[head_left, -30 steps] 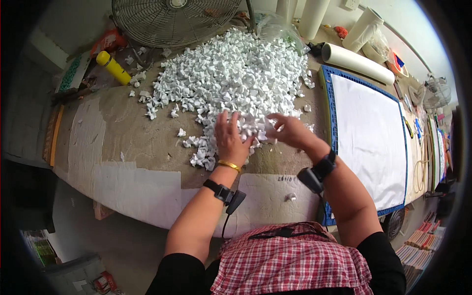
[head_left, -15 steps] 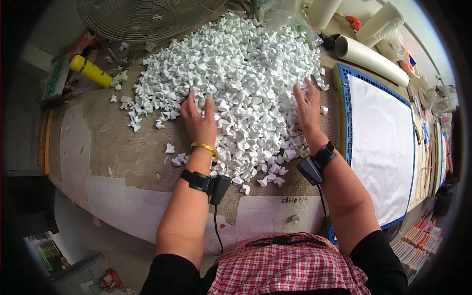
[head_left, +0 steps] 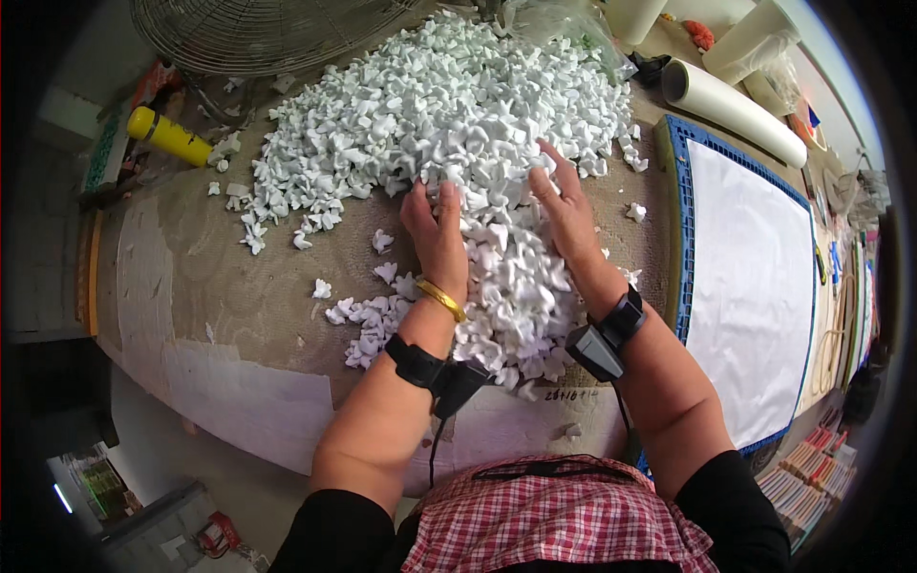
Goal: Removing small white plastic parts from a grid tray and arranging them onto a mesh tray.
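A big heap of small white flower-shaped pieces (head_left: pixel 382 115) covers the far middle of the table, with a narrower band of them running toward me. My left hand (head_left: pixel 438 229) presses against the left side of this band, thumb up and fingers partly buried among the pieces. On the opposite side, my right hand (head_left: pixel 569 212) faces it with fingers stretched and thumb apart. Flower pieces lie heaped between the two palms, and neither hand is closed round any single one. A small loose cluster of pieces (head_left: pixel 377 320) lies left of my left forearm.
On the right, a blue-edged frame (head_left: pixel 680 239) carries a white sheet (head_left: pixel 745 277). Behind it lies a white roll (head_left: pixel 735 113). A yellow cylinder (head_left: pixel 170 137) and a wire fan guard (head_left: pixel 267 33) stand at the far left. A clear plastic bag (head_left: pixel 564 29) touches the heap's back.
Both hands have moved toward each other, the left one rightward and the right one leftward, squeezing the flower pieces into a narrower band. Bare table now shows beside each hand.
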Demonstrator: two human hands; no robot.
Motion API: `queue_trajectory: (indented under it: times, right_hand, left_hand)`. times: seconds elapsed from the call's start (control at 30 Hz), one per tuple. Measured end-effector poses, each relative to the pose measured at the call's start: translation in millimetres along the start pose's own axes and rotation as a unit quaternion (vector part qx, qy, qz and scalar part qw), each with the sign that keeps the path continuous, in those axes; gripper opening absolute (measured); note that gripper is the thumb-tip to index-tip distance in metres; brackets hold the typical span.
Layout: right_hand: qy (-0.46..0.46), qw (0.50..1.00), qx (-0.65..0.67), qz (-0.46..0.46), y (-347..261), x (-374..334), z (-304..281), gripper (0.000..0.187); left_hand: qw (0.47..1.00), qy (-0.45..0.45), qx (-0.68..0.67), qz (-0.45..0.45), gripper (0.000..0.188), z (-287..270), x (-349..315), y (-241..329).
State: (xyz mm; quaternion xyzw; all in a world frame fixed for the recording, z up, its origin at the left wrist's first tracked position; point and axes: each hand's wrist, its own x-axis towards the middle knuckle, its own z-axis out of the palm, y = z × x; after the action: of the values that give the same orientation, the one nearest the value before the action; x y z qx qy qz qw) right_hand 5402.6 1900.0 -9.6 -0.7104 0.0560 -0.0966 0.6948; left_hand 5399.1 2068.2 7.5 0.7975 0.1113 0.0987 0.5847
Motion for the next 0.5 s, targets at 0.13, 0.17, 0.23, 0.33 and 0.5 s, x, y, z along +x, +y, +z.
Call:
queue_trajectory:
  times: [0.13, 0.17, 0.23, 0.33, 0.5]
  right_hand:
    - [-0.044, 0.994, 0.091, 0.044, -2, 6, 4, 0.071]
    - [-0.065, 0.988, 0.124, 0.061, -4, 6, 6, 0.069]
    - [-0.052, 0.996, 0.075, 0.011, -12, 3, 14, 0.064]
    - [-0.044, 0.996, -0.002, -0.081, -12, -3, 22, 0.063]
    - [-0.023, 0.993, 0.106, 0.044, -30, -19, 25, 0.057]
  left_hand:
    - [0.935, -0.079, -0.327, -0.111, 0.066, 19, -4, 21]
    - [0.935, -0.079, -0.327, -0.112, 0.066, 21, -1, 17]
    - [0.86, -0.155, -0.451, -0.182, 0.058, 19, 4, 14]
    - [0.829, -0.154, -0.487, -0.227, 0.048, 18, 4, 18]
    - [0.815, -0.146, -0.496, -0.26, 0.037, 13, -6, 33]
